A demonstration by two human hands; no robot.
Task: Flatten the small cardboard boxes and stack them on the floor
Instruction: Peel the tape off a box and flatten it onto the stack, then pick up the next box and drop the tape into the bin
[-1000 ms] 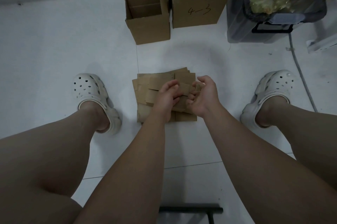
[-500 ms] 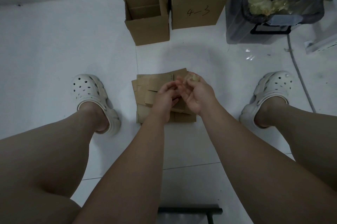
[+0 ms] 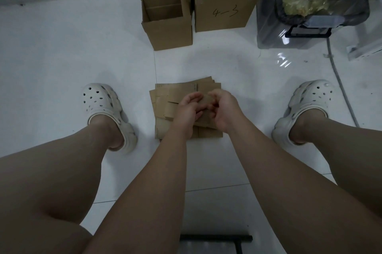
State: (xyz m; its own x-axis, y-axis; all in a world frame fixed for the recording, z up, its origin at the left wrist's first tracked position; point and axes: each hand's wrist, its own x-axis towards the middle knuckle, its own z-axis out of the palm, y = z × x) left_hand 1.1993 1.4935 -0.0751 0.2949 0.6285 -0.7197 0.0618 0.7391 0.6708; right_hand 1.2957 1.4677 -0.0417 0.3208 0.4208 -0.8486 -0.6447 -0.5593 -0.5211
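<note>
The stack (image 3: 165, 98) of flattened cardboard lies on the floor (image 3: 62, 51), and both hands meet just above its right half. Between them is one more small box (image 3: 207, 100), already pressed nearly flat and held a little over the stack's top sheet.

The left hand (image 3: 187, 110) grasps the box's left edge, fingers curled over the top and thumb beneath. The right hand (image 3: 225, 109) is clenched at the opposite edge; the dim light and the curled fingers hide the contact, but it appears to pinch the box there too.

Half a second ago the right hand was raised over the stack's far right corner with a pale crumpled scrap at its fingertips. Now it has dropped back and closed in on the left hand, and the scrap no longer shows. I judge that the stripping of whatever held this box together is over and both hands are back to flattening.

What is left for this box looks short: press it fully flat, then lay it squarely on the stack so the pile does not slide, since the upper sheets already sit askew.

Beyond the stack stand two open cartons, the left carton (image 3: 169, 32) packed with more small boxes and the right carton (image 3: 225, 16) marked "4-3", so much of the task remains. Right of those is a clear bin (image 3: 272, 32) holding crumpled wrap.
</note>
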